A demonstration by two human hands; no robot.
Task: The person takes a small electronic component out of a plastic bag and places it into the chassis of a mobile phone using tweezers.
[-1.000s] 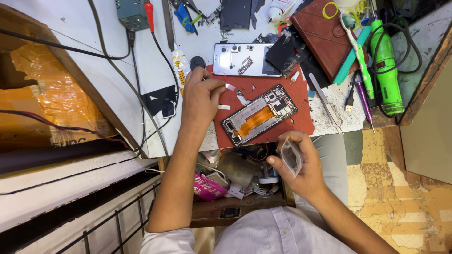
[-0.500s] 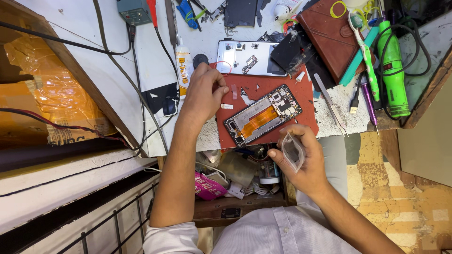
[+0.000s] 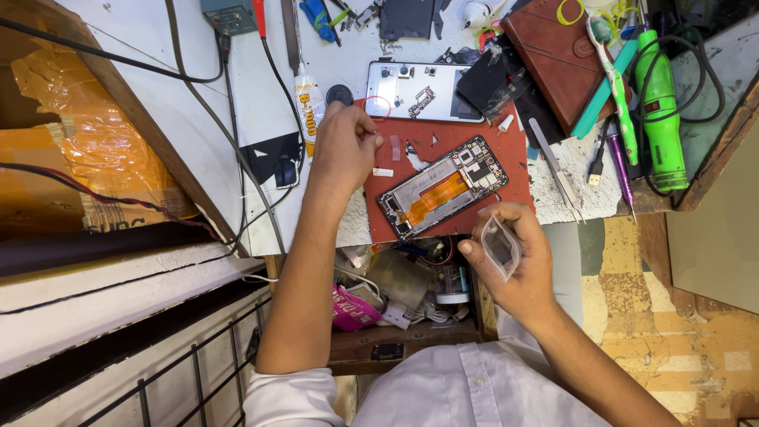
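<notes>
The phone (image 3: 441, 188) lies open on the red mat (image 3: 514, 154), back off, its orange strip showing. It is not put back together yet. My right hand (image 3: 514, 257) pinches a small clear bag (image 3: 500, 247) just below the mat. My left hand (image 3: 344, 146) is curled, fingertips pinched by the mat's top corner; I can't tell if something tiny is in them. A second ago my left hand was nearer the phone.
</notes>
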